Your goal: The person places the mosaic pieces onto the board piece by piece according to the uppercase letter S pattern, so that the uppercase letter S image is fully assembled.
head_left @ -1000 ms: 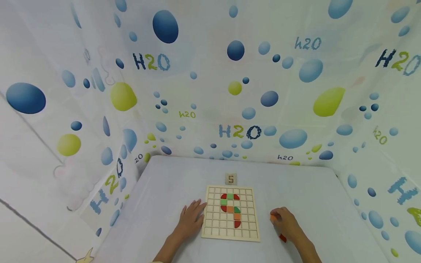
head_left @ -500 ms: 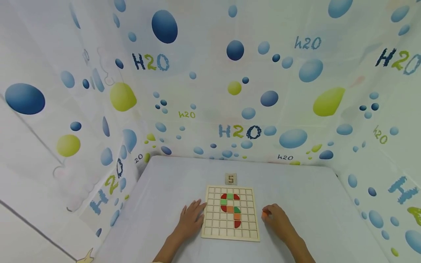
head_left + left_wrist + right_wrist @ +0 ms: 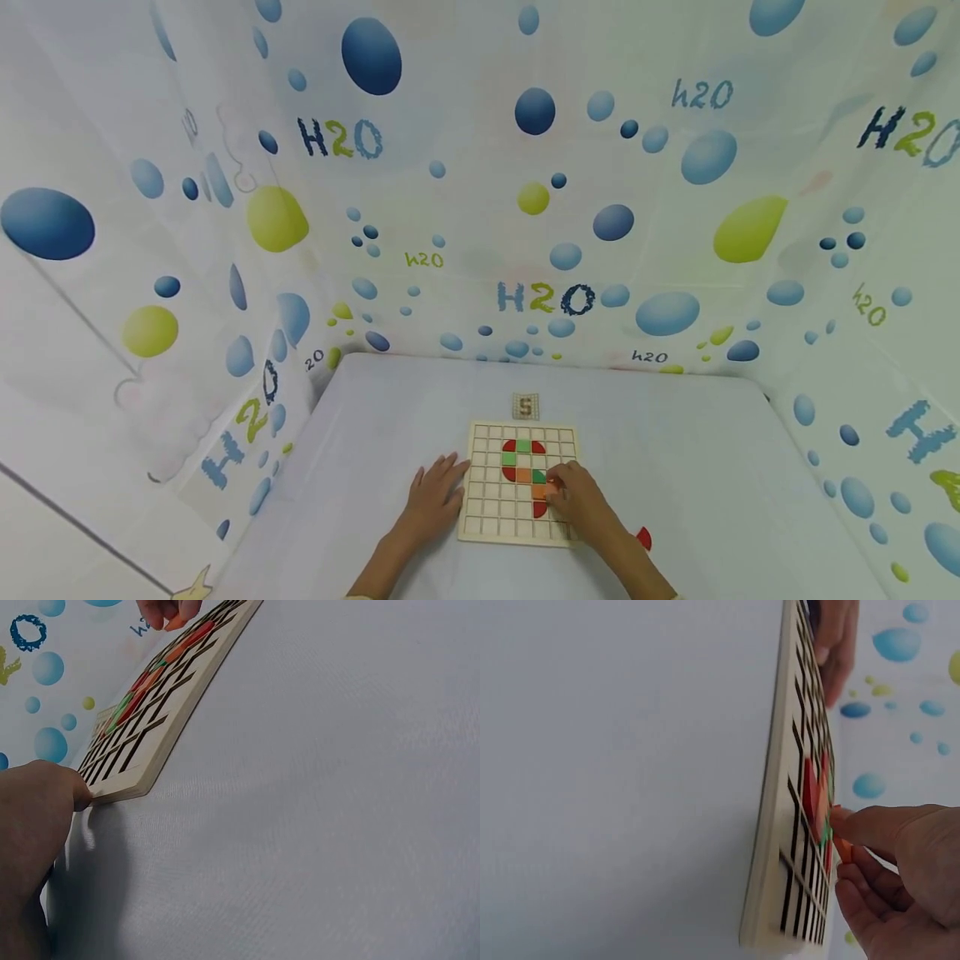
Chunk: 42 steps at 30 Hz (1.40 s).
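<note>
My right hand [image 3: 581,500] is over the right part of a wooden grid board [image 3: 487,508], pinching a small orange tile [image 3: 844,850] between thumb and fingers. The right wrist view shows that tile close to the board's surface; whether it touches a cell cannot be told. Red, green and orange tiles lie in the cells in a curved S-like line, among them a light green tile [image 3: 509,459] and a red quarter-round tile [image 3: 539,509]. My left hand [image 3: 433,500] rests at the board's left edge with fingers extended, its fingertips touching the rim.
Behind the board lies a small card [image 3: 526,407] with a brown S-shaped pattern. A loose red tile [image 3: 644,537] sits on the white tabletop [image 3: 697,467], right of my right forearm. Patterned curtains [image 3: 465,208] enclose the table's back and sides.
My right hand has carried the orange tile leftward from the table to over the board. The loose red tile, hidden half a second ago, shows again. My left hand stays put.
</note>
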Available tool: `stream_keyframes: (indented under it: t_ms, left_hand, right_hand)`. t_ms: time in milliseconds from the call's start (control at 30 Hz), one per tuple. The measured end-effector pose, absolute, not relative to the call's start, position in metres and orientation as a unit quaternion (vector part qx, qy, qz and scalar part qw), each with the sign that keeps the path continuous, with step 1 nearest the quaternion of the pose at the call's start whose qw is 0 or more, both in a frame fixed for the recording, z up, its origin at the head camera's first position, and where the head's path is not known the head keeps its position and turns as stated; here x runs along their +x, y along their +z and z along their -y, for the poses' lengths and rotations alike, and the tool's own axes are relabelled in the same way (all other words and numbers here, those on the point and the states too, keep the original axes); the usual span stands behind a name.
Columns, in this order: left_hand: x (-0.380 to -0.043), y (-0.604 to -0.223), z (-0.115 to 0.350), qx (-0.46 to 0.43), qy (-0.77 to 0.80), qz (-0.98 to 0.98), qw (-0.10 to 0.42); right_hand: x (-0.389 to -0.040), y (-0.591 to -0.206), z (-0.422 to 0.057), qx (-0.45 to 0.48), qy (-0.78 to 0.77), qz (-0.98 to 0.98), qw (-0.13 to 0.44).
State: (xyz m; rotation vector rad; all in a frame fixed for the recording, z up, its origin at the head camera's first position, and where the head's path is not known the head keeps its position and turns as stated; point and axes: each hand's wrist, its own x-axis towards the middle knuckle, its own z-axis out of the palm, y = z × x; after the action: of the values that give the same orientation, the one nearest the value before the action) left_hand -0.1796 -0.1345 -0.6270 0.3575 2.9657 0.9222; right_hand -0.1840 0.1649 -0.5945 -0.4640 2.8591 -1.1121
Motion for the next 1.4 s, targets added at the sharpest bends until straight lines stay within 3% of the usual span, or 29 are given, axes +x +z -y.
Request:
stream_keyframes:
  t_ms: [233,467,767,1400]
  left_hand:
    - [-0.18,-0.627,0.135,0.115,0.304,-0.946,0.012]
    - [-0.182,-0.628,0.135,0.113,0.296,-0.948,0.012]
    - [-0.182,-0.629,0.136,0.114,0.299,-0.947,0.01]
    - [-0.181,-0.624,0.135,0.112,0.304,-0.946,0.013]
  right_hand:
    - [-0.18,-0.602,-0.141,-0.215,-0.356,-0.908,0.041]
    - [-0.181,-0.607,-0.13,-0.267,-0.321,-0.908,0.014]
    - [-0.179,-0.607,-0.13,-0.288,-0.265,-0.92,-0.04]
    - [-0.17,-0.608,-0.135,-0.29,-0.259,-0.921,-0.028]
